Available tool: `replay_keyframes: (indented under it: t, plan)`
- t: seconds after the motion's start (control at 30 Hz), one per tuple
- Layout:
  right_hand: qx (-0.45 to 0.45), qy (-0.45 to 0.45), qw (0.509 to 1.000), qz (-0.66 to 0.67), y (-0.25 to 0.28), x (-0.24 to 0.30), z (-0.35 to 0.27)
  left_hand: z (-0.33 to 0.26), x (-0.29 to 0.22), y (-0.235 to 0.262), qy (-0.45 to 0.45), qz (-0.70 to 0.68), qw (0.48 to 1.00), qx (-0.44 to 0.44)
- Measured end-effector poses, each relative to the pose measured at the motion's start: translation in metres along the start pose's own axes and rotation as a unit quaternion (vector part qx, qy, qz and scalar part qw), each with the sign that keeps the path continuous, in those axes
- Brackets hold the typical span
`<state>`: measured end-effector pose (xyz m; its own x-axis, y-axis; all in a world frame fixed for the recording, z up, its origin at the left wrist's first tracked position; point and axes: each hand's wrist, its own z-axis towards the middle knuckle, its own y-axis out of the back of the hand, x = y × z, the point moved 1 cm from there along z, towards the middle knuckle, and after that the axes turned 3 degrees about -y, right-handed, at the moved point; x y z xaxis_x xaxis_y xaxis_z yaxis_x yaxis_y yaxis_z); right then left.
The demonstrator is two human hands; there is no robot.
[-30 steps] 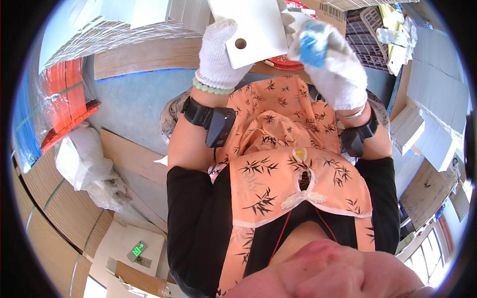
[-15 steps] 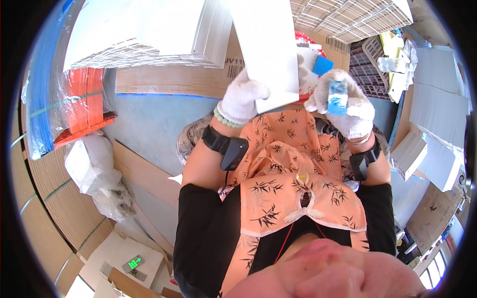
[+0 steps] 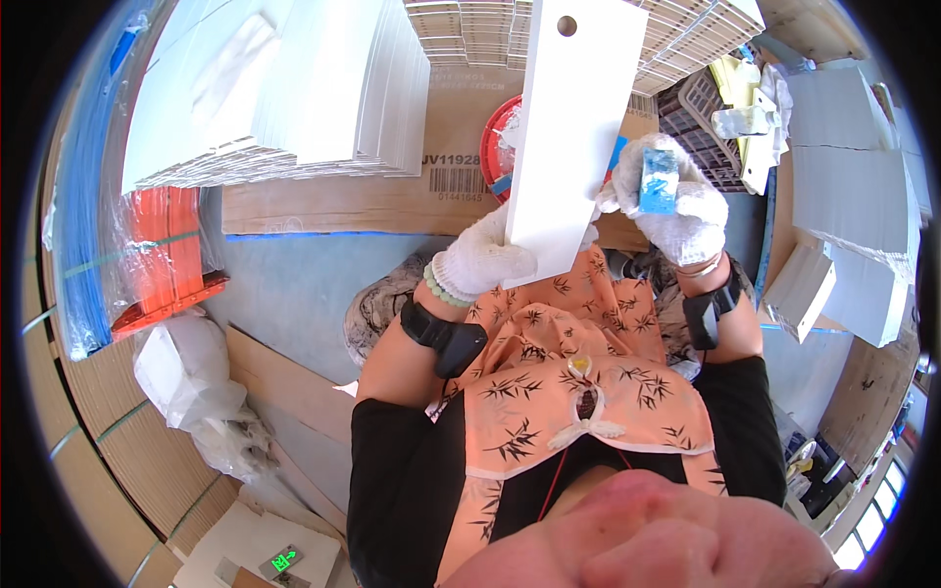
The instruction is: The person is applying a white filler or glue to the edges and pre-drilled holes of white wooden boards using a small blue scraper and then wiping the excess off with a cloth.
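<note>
My left hand (image 3: 480, 260), in a white knit glove, is closed on the lower left edge of a long white panel (image 3: 573, 137). The panel slants up and away from me, with a round hole near its far end and a smaller one by its right edge. Fingers bent, my gloved right hand (image 3: 694, 218) grips a small blue block (image 3: 660, 181) with a whitish patch on it. That hand is beside the panel's right edge; whether its fingertips touch the panel I cannot tell. Behind the panel, a red round tub (image 3: 497, 147) is partly hidden.
Tall stacks of white panels (image 3: 323, 88) stand at the far left, on cardboard (image 3: 323, 204). More white stacks (image 3: 843, 157) are at the right. A dark plastic crate (image 3: 701, 122) sits at the far right, and clear plastic wrap (image 3: 191, 367) hangs at the left.
The panel has shifted right, and its far-end hole now shows. My left hand has moved lower and slightly right with it. My right hand, still holding the blue block, has moved slightly left.
</note>
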<state>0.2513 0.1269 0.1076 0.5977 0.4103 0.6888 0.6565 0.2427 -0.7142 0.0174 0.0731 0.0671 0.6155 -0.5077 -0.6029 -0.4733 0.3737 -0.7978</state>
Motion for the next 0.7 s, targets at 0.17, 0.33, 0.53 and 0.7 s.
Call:
replay_keyframes:
  t: [0.17, 0.33, 0.53, 0.7]
  plan:
    - [0.012, 0.004, 1.0, -0.002, -0.001, 0.001, -0.004, -0.003, 0.002, -0.002, 0.023, 0.005, 1.0, 0.014]
    - [0.085, -0.017, 0.996, 0.017, 0.01, -0.002, 0.002, 0.002, 0.007, 0.002, -0.007, -0.032, 0.999, 0.005]
    - [0.08, 0.004, 0.995, 0.054, 0.038, -0.001, 0.015, 0.018, -0.016, 0.02, -0.14, -0.118, 0.975, -0.124]
    - [-0.012, -0.005, 1.0, 0.005, 0.097, -0.015, 0.018, 0.016, -0.022, 0.015, -0.173, -0.098, 0.959, -0.201]
